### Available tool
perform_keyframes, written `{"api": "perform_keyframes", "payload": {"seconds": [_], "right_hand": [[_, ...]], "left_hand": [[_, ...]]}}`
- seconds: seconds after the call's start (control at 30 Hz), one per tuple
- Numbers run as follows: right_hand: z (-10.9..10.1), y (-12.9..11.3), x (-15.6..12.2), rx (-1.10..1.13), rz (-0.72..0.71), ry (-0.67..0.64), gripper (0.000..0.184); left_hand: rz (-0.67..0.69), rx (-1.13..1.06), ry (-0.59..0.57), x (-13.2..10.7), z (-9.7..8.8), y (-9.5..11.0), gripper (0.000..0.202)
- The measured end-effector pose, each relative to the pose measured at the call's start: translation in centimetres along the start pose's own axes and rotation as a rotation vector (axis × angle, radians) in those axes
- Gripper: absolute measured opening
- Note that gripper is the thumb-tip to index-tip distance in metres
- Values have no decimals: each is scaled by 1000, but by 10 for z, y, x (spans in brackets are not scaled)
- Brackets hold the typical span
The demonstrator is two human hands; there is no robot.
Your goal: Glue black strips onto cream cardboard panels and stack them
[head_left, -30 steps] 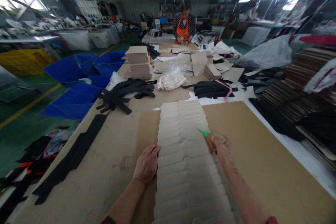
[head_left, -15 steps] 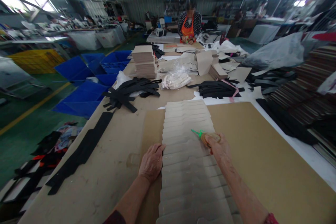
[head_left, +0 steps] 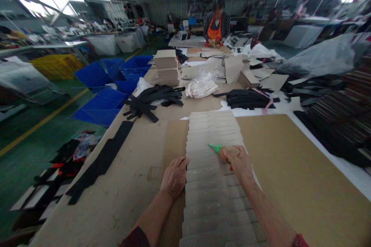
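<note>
A long row of overlapping grey-beige card pieces (head_left: 213, 131) runs down the table in front of me. My right hand (head_left: 239, 160) is wrapped round a small amber squeeze bottle (head_left: 223, 153), held tilted over the row. Its green nozzle (head_left: 214, 148) points left, close above the pieces; whether it touches them I cannot tell. Thin shiny strands show on some pieces below it. My left hand (head_left: 174, 175) lies fairly flat at the row's left edge, fingertips touching the pieces, nothing held. Under the row is a brown board (head_left: 290, 154).
Black strips (head_left: 101, 162) lie on the left, with bundles of black strips (head_left: 156, 98) (head_left: 249, 98) further back. Beyond are a card stack (head_left: 165, 69) and a clear plastic bag (head_left: 201, 85). Blue bins (head_left: 101, 102) stand left of the table. A person in an orange apron (head_left: 216, 29) works at the far end.
The view has shifted, so the scene sits further right. Relative to the row, my right hand and the bottle have moved left across the pieces. My left hand stays at the edge.
</note>
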State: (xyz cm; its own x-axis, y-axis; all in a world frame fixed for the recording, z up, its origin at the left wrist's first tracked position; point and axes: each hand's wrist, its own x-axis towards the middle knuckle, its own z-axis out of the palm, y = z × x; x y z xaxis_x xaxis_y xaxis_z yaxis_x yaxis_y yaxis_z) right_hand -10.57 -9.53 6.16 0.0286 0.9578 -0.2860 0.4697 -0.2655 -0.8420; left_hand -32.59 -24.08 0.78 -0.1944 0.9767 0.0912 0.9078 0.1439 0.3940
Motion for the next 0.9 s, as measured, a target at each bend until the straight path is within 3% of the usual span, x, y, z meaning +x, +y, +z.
{"api": "perform_keyframes", "payload": {"seconds": [0.67,0.77,0.9], "right_hand": [[66,-16,-38,-37,-104,-125,37],[65,-14,-40,-12,-93,-117,38],[48,-7,-37,76,-36,-49,44]], "left_hand": [[2,-7,-9,-1,-2,3,40],[4,-4,-7,-1,-3,4,39],[-2,-2,-2,-1,-3,5,38]]}}
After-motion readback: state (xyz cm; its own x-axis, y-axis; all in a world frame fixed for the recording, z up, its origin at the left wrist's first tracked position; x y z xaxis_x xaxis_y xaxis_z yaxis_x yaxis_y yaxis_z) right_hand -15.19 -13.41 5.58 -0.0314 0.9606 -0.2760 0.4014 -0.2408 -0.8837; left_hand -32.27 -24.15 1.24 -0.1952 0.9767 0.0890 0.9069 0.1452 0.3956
